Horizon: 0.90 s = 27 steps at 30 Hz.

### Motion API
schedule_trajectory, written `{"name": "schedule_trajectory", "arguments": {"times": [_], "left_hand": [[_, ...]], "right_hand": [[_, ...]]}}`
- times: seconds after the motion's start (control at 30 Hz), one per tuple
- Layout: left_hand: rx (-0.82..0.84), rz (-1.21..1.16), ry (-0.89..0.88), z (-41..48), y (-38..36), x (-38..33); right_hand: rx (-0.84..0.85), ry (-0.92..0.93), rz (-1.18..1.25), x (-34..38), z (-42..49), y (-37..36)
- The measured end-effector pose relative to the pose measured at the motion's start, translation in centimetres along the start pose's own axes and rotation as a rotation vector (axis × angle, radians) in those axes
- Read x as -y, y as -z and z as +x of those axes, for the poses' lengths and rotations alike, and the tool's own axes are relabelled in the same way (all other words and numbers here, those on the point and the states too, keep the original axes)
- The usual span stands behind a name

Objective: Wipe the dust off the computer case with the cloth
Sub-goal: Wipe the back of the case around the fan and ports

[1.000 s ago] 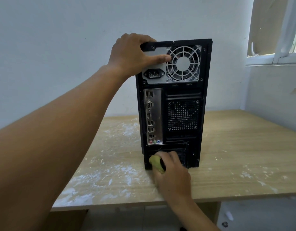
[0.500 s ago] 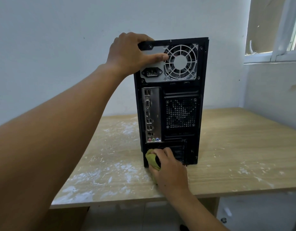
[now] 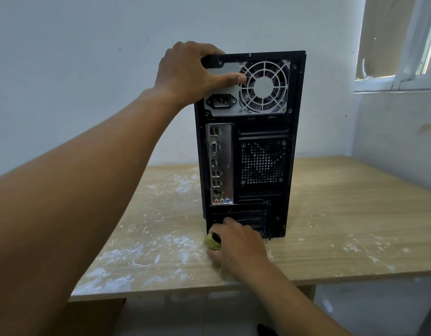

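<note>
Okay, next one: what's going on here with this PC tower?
A person is wiping the rear of a black computer case standing upright on a wooden table. The left hand grips its top corner, thumb across the power supply. The right hand holds a bunched green cloth against the bottom edge, by the expansion slots. White smears mark the tabletop.

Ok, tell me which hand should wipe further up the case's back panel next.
Right. The right hand holds the cloth against the bottom of the computer case, so it can likely sweep upward. The left hand grips the case's top corner, steadying it, with no cloth.
</note>
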<state>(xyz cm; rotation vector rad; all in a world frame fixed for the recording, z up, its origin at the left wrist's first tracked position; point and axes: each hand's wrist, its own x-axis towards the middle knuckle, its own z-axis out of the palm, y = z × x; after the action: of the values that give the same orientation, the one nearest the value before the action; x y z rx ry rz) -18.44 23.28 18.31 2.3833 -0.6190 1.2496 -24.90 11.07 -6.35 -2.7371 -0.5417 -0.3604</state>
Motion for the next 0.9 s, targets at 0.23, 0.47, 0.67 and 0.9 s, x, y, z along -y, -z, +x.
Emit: {"name": "schedule_trajectory", "arguments": {"times": [0.23, 0.47, 0.67, 0.9], "left_hand": [[-0.014, -0.021, -0.012, -0.1, -0.1, 0.2], [-0.01, -0.04, 0.014, 0.0, -0.2, 0.2], [-0.012, -0.046, 0.023, 0.0, -0.2, 0.2], [-0.022, -0.017, 0.015, 0.1, -0.3, 0.3]], "right_hand": [[-0.074, -0.023, -0.004, 0.2, -0.7, -0.8], [-0.095, -0.128, -0.044, -1.4, -1.7, 0.5], [-0.119, -0.24, -0.213, -3.4, -2.8, 1.3], [-0.136, -0.3, -0.156, -2.7, -2.8, 1.1]]}}
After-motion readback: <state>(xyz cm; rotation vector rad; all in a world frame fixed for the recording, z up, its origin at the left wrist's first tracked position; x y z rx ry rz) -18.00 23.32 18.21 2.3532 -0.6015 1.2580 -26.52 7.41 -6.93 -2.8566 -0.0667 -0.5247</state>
